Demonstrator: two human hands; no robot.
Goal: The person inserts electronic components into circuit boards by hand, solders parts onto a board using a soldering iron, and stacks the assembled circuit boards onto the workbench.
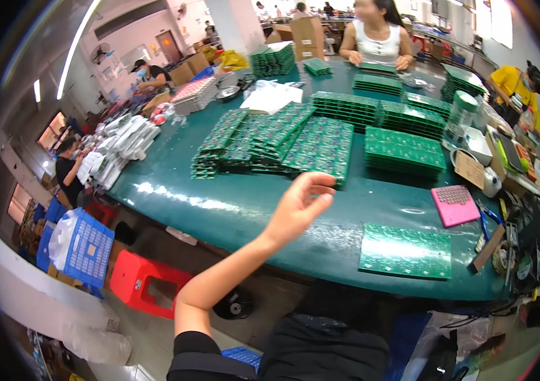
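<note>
My left hand (301, 206) reaches over the table to the near right corner of a green circuit board panel (320, 147). Its thumb and fingers are apart, with the fingertips at the panel's edge; whether they touch it I cannot make out. That panel leans against uneven stacks of similar populated boards (276, 130). To the right of the hand, a single green board panel (405, 252) lies flat near the table's front edge. Behind it stands a neat stack of green panels (404, 152). My right hand is out of the picture.
More board stacks (346, 109) fill the far side, where a person in a white top (379, 44) sits. A pink block (454, 204), pliers (487, 216) and a clear jar (462, 114) are at right. White packages (120, 149) line the left edge; a red stool (140, 282) stands below.
</note>
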